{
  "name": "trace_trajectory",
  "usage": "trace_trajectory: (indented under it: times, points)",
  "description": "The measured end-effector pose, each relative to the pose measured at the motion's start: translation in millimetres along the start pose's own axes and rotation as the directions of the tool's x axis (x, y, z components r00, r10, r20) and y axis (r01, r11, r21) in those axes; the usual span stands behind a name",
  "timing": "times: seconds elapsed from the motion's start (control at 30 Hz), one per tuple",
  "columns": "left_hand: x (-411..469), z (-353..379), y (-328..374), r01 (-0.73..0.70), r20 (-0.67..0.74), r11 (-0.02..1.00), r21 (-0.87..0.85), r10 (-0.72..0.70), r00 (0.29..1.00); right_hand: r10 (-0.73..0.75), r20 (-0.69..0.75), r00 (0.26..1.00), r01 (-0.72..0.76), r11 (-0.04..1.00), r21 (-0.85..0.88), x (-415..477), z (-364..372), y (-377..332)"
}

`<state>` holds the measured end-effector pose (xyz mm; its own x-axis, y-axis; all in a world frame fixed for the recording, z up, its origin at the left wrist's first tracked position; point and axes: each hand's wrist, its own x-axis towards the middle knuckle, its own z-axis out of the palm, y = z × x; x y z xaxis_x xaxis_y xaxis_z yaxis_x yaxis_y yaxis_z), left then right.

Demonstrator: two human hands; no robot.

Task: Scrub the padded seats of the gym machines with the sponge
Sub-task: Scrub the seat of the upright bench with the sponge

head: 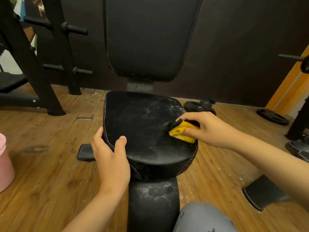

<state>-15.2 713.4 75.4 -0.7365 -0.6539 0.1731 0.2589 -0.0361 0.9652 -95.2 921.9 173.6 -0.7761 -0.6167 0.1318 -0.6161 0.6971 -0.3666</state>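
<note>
A black padded seat (142,124) of a gym machine fills the middle of the head view, with white dusty smears on its far right part. My right hand (207,128) grips a yellow sponge (181,132) with a dark scrubbing side and presses it on the seat's right edge. My left hand (110,156) holds the seat's front left edge, thumb on top and fingers curled round the rim. The black backrest pad (150,36) stands upright behind the seat. Below the seat, the black front post (153,203) is dusty too.
A pink bucket (4,163) sits at the left edge on the wooden floor (50,173). A black rack frame (33,64) stands at the back left. Weight plates (271,116) lie at the right, a black foot pad (262,192) at lower right. My knee (204,218) shows at the bottom.
</note>
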Motion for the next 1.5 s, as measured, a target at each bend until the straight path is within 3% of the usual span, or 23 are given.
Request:
trace_trajectory:
  times: [0.1, 0.2, 0.53, 0.67, 0.87, 1.03, 1.13, 1.33, 1.5]
  points:
    - [1, 0, -4, 0.007, -0.015, 1.0, -0.01, -0.007, 1.0, -0.068, 0.029, 0.997, 0.066, 0.995, 0.071, -1, 9, -18]
    - [2, 0, -6, 0.013, -0.018, 1.0, -0.008, -0.013, 1.0, -0.089, -0.04, 0.995, 0.089, 0.996, 0.016, 27, 20, -15]
    - [0, -1, -3, -0.028, -0.008, 1.0, -0.004, 0.028, 1.0, 0.229, -0.245, 0.942, -0.29, 0.925, -0.247, 112, -7, 91]
    - [1, 1, -6, -0.015, -0.021, 1.0, -0.019, 0.015, 1.0, 0.158, -0.218, 0.963, -0.199, 0.963, -0.182, 97, -10, 92]
    - [4, 0, -9, -0.014, -0.01, 1.0, -0.018, 0.014, 1.0, -0.008, -0.105, 0.994, 0.01, 1.0, 0.016, 5, -8, 60]
    - [3, -1, -8, -0.005, -0.011, 0.999, -0.032, 0.005, 1.0, -0.067, -0.042, 0.997, 0.072, 0.987, 0.141, -39, -5, 42]
    - [4, 0, -8, 0.002, -0.012, 0.999, -0.036, -0.003, 1.0, -0.044, -0.047, 0.998, 0.047, 0.997, 0.067, -22, -8, 43]
    - [5, 0, -11, 0.006, -0.025, 0.998, -0.06, -0.007, 1.0, -0.011, -0.072, 0.997, -0.008, 0.965, -0.261, 70, -12, 61]
    - [7, 2, -16, 0.003, -0.032, 0.997, -0.073, -0.006, 0.999, 0.093, -0.119, 0.989, -0.128, 0.933, -0.338, 154, -5, 73]
